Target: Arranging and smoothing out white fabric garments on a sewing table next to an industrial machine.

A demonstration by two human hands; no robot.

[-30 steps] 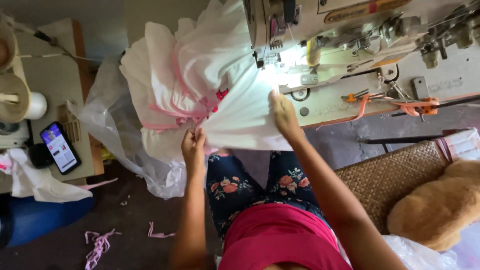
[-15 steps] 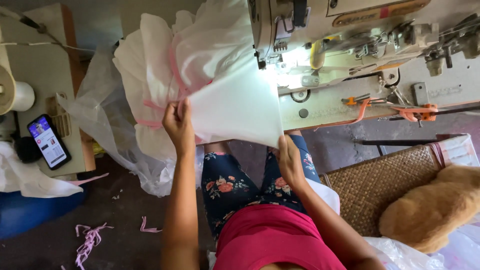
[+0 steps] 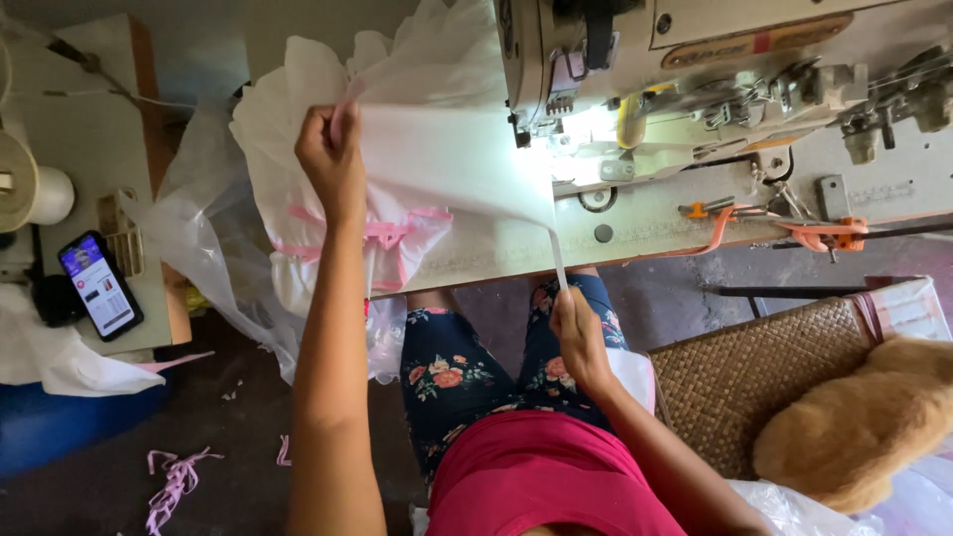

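The white cloth piece [image 3: 452, 164] is stretched out in the air just in front of the sewing machine [image 3: 715, 89], its far corner close to the lit needle area. The left hand [image 3: 333, 164] is closed on the cloth's upper left corner and holds it high, level with the machine's head. The right hand [image 3: 576, 337] is closed on a narrow white strip [image 3: 558, 260] that trails down from the cloth's lower corner, below the front edge of the machine's surface [image 3: 655, 223] and over the person's flowered lap.

Half a second ago the left hand gripped the cloth lower and nearer the body, and the right hand was close under the cloth's edge; a second ago both hands were pressed against the bundle at the machine. Now the hands are well apart and the piece is drawn taut and clear of the needle, which reads as the piece having been pulled free of the machine.

Behind the cloth, left of the machine, hangs a heap of white fabric with pink ribbon [image 3: 367, 233] in a clear plastic bag [image 3: 199, 248]. Further left lies a phone [image 3: 97, 285]. Right of the machine stands a woven basket [image 3: 745, 377].
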